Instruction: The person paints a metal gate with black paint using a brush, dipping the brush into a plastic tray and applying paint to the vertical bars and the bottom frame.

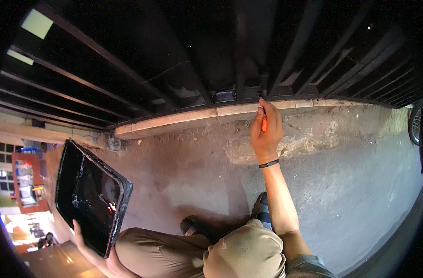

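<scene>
My right hand (270,132) is closed around a paintbrush with an orange handle (264,121), reaching forward to the foot of a black slatted gate or railing (239,51). The brush's dark tip is hard to make out against the black bars, near the bottom rail. At the lower left, my left hand (100,260) grips the near end of a black paint tray (122,204), thumb on its side. The tray is tilted, and wet, glossy black paint shines inside it.
A pale tiled ledge (174,121) runs beneath the bars, above a rough concrete floor (341,185). My bent knees (246,252) and sandalled feet are close below. A wheel (415,123) stands at far right. Shelving with items (28,183) is at far left.
</scene>
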The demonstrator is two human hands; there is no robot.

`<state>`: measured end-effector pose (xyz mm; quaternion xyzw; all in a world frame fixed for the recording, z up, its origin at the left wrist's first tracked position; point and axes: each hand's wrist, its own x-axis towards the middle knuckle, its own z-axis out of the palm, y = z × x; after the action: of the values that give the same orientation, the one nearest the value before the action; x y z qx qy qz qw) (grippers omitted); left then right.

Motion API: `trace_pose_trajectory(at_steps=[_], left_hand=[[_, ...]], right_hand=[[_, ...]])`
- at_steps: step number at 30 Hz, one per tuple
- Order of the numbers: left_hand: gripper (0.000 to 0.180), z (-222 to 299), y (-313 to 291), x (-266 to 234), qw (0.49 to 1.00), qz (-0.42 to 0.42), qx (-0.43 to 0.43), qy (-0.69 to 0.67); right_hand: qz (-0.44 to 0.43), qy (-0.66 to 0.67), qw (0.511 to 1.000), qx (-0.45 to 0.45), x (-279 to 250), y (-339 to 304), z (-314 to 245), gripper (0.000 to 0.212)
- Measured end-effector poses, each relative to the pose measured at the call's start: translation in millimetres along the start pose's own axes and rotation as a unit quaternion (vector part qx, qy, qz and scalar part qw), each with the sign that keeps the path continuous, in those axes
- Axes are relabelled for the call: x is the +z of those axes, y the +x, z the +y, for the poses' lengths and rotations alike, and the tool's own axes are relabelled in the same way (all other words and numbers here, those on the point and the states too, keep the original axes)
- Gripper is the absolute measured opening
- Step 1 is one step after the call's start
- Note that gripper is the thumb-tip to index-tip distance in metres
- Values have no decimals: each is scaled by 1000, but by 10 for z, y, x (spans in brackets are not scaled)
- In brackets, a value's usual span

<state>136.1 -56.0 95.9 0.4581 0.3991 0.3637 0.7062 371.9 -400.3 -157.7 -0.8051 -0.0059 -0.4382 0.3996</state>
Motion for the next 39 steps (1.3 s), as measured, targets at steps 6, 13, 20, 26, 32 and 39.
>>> trace_pose_trajectory(at_steps=[6, 13, 20, 26, 32, 39], left_hand=[[59, 25, -21, 22, 1000, 11, -12, 2], [58, 32, -20, 24, 999, 32, -24, 7], [56, 17, 8, 9, 998, -24, -50, -35], [54, 2, 11, 9, 999, -6, -35, -34], [50, -25, 82, -85, 999, -6, -24, -34], [52, -5, 54, -127, 995, -54, -65, -43]], right_hand=[[1, -6, 1000, 0, 81, -107, 114, 23], [-19, -3, 992, 126, 78, -171, 43, 18], [45, 22, 995, 85, -83, 213, -256, 18], [88, 49, 995, -19, -130, 534, -473, 17], [17, -48, 997, -63, -156, 244, -221, 21], [-49, -106, 991, -69, -280, 185, -385, 22]])
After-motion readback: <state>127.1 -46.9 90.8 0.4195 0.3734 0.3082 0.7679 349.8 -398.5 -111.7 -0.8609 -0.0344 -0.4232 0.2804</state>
